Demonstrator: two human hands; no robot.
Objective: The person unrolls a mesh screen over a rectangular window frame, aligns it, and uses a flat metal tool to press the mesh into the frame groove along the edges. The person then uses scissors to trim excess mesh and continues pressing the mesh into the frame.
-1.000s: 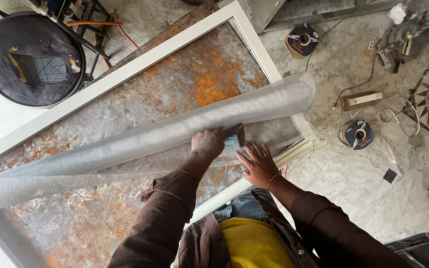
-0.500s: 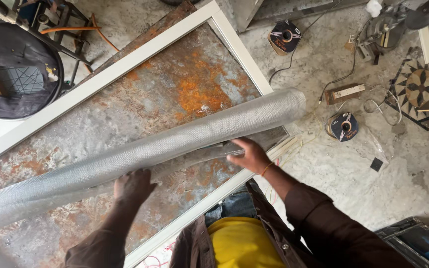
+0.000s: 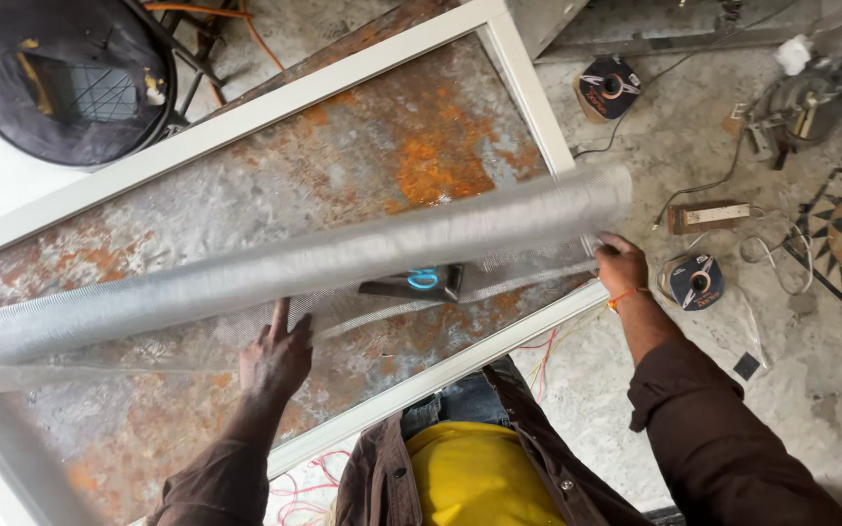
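A long grey roll of see-through mesh (image 3: 343, 258) lies slanted across a big white frame (image 3: 275, 102). The frame sits on a rusty orange and grey metal sheet (image 3: 363, 156) on the floor.

The left hand (image 3: 275, 356) is open and flat, with fingers spread. It presses down on the loose mesh just below the roll, near its middle. The right hand (image 3: 621, 265) is at the right end of the roll, by the frame's lower rail. Its fingers curl at the mesh edge there, but it is hard to tell if they pinch it.

A small dark tool with a blue mark (image 3: 416, 282) lies under the mesh, between the two hands.

A round black seat (image 3: 60, 78) is at the top left. On the grey floor (image 3: 811, 390) to the right lie two spools of wire (image 3: 694, 282), a small wooden block (image 3: 708, 216) and loose cords.
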